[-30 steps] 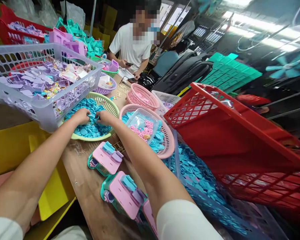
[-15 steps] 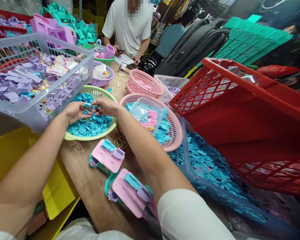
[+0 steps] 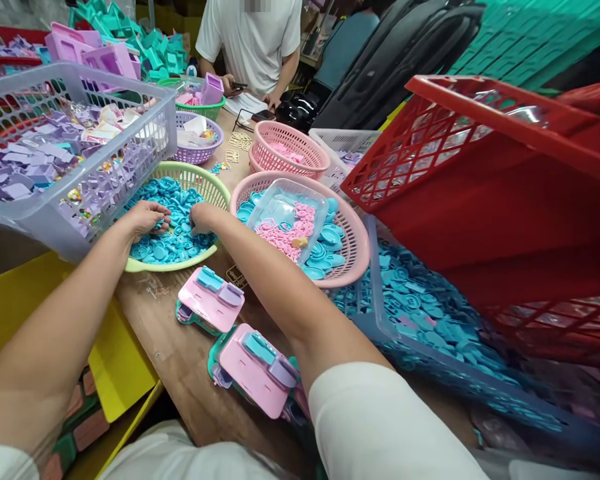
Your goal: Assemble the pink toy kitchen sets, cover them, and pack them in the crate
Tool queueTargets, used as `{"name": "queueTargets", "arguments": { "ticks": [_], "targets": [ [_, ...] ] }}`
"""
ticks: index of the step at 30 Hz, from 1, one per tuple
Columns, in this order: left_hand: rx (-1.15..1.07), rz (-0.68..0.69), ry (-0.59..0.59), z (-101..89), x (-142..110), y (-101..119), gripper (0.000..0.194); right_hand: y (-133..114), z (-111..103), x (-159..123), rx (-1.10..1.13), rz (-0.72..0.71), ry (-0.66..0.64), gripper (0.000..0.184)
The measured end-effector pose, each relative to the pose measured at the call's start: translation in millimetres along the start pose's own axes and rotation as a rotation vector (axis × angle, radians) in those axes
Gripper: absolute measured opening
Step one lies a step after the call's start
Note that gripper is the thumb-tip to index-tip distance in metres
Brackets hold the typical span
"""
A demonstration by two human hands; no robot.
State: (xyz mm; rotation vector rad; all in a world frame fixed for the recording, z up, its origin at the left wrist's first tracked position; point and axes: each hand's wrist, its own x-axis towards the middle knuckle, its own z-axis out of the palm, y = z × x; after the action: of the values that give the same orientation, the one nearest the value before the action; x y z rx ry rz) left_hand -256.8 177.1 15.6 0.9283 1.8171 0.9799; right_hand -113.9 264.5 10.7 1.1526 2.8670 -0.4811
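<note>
A yellow-green basket holds a heap of small blue plastic pieces. Over its left part is my left hand, fingers curled around a small blue piece that shows only in part. My right hand reaches down into the right side of the heap, its fingertips hidden by the hand itself and the pieces. Nearer to me on the wooden table stand two pink-topped toy assemblies with blue and lilac parts on top.
To the right, a pink basket holds blue oval parts and a clear tub of pink pieces. A translucent crate of lilac parts stands left. A red crate leans at right. Across the table, a person holds a phone.
My hands were close together above the basket with a round blue piece between them. Now they are apart, and the right hand has gone down into the heap. The view has shifted slightly.
</note>
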Motion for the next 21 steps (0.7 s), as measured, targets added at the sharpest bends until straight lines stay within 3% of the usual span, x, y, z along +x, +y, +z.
{"name": "queueTargets", "arguments": {
  "ticks": [5, 11, 15, 19, 21],
  "targets": [
    [0.321, 0.121, 0.035, 1.4, 11.6, -11.0, 0.018, -1.1, -15.8, -9.1, -0.001, 0.025, -0.153, 0.014],
    [0.673, 0.202, 0.01, 9.5, 21.9, -16.6, 0.035, -3.7, -27.3, -18.3, 0.117, 0.001, -0.204, 0.034],
    [0.757, 0.212, -0.009, 12.1, 24.6, -17.5, 0.028, -5.3, -25.4, -16.6, 0.071, -0.026, -0.225, 0.039],
    [0.754, 0.213, -0.004, 9.0, 25.2, -16.5, 0.021, -7.4, -20.7, -13.6, -0.09, -0.012, -0.229, 0.022],
    [0.737, 0.21, 0.013, 7.2, 25.6, -15.3, 0.021, -9.2, -18.0, -13.4, -0.151, -0.005, -0.237, 0.026]
  ]
}}
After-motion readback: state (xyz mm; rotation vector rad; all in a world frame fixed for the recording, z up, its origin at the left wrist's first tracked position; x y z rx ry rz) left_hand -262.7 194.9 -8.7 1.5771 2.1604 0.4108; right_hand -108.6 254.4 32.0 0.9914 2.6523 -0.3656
